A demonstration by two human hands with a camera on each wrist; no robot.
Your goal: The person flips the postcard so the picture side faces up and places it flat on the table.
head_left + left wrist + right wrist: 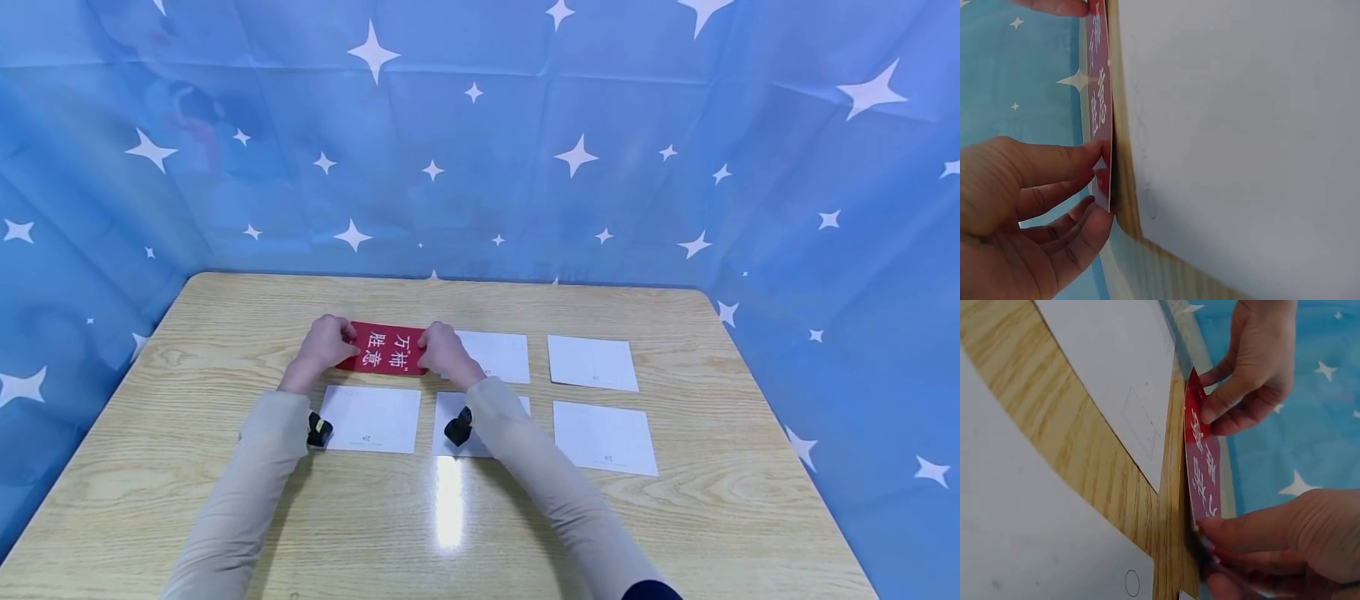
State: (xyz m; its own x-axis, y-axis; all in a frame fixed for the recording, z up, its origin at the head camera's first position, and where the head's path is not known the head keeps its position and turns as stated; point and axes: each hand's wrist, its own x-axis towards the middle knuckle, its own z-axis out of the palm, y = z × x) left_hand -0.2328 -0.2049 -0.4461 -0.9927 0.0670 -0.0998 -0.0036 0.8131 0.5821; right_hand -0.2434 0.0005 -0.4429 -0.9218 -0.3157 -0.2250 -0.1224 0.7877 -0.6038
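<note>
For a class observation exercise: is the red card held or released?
Held: the left hand and right hand pinch the red card at opposite ends.

Blue fabric backdrop (pixel 480 200) printed with white four-pointed stars (pixel 373 52) of mixed sizes. Fills the rear of the head view, continues down the left and right sides, hangs in soft folds and carries faint horizontal creases near the top. Shows a blurred, darker patch (pixel 197 117) with a pinkish tint at upper left. Looks paler, nearer turquoise, in both wrist views. In front, a pale wood-grain tabletop (pixel 720 500) with rounded far corners. Has a smooth, glossy surface and wavy tan grain. Catches a bright, narrow white reflection (pixel 449 502) lengthwise on the near half.
</note>
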